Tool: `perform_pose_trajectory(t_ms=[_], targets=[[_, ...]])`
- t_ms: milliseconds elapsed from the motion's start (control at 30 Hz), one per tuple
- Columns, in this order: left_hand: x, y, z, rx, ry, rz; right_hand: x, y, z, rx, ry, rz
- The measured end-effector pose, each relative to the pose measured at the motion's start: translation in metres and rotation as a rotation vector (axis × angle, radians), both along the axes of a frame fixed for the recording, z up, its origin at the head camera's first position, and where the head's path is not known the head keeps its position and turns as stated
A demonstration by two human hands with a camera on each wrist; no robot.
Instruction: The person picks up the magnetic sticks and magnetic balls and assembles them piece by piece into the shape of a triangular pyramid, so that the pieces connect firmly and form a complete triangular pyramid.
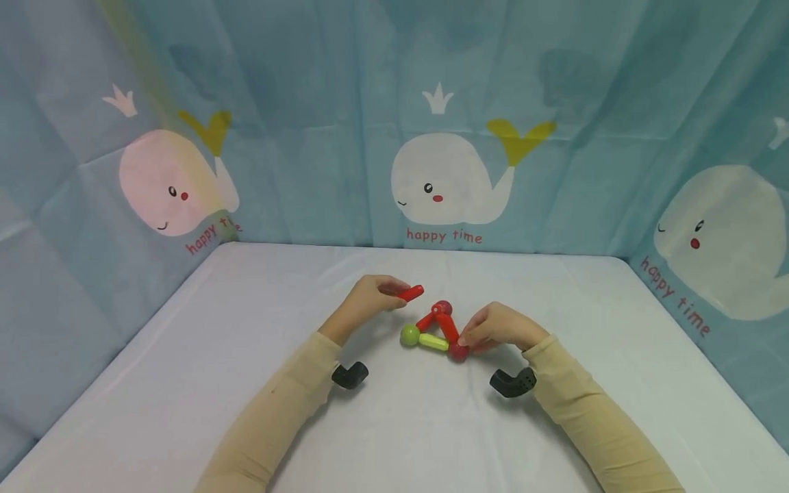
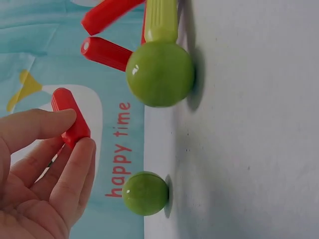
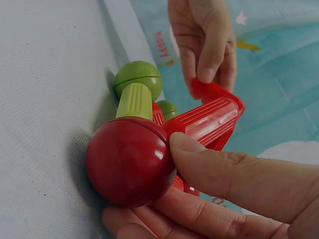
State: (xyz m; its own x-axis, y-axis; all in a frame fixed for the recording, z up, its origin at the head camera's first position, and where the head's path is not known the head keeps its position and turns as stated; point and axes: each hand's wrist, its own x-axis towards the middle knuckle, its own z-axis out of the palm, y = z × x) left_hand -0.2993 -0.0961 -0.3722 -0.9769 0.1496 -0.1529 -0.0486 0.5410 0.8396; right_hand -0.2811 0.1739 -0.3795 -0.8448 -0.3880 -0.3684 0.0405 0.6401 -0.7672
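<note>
My left hand [image 1: 376, 296] pinches a red rod [image 2: 71, 117] between thumb and fingers, raised off the table. To its right stands a small frame of toy balls and rods. A green ball [image 1: 409, 335] and a near red ball [image 1: 459, 351] are joined by a yellow-green rod [image 1: 434, 342]. From each of these balls a red rod [image 1: 448, 328] slants up, and their upper ends come close together. My right hand [image 1: 501, 324] grips the near red ball [image 3: 129, 162], thumb where ball and rod meet, fingers beneath. Behind the upper ends shows another red ball [image 1: 443, 308].
A second green ball [image 2: 145, 193] sits apart on the white table [image 1: 394, 424], hidden from the head view. Black wrist-worn pieces [image 1: 350, 375] project from both sleeves. A blue whale-print curtain [image 1: 333, 185] surrounds the table's back and sides.
</note>
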Motion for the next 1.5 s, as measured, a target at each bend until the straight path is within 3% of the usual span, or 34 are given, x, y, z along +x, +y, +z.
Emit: perform_pose_trajectory(t_ms=[400, 800, 1000, 1133, 1300, 1500], targets=[[0.010, 0.002, -0.007, 0.045, -0.033, -0.036, 0.000, 0.000, 0.002, -0.004, 0.027, 0.001], [0.015, 0.001, -0.015, 0.070, 0.017, -0.131, -0.001, -0.002, 0.000, -0.023, 0.070, -0.051], [0.016, 0.007, -0.019, 0.065, 0.044, -0.133, 0.003, -0.005, 0.002, 0.003, 0.183, -0.086], [0.017, 0.010, -0.020, 0.063, 0.073, -0.141, 0.007, -0.010, 0.003, -0.054, 0.275, -0.110], [0.020, 0.014, -0.018, 0.026, 0.109, -0.149, 0.009, -0.018, 0.001, -0.122, 0.299, -0.126], [0.021, 0.018, -0.019, -0.034, 0.135, -0.171, 0.010, -0.022, -0.004, -0.107, 0.336, -0.093]])
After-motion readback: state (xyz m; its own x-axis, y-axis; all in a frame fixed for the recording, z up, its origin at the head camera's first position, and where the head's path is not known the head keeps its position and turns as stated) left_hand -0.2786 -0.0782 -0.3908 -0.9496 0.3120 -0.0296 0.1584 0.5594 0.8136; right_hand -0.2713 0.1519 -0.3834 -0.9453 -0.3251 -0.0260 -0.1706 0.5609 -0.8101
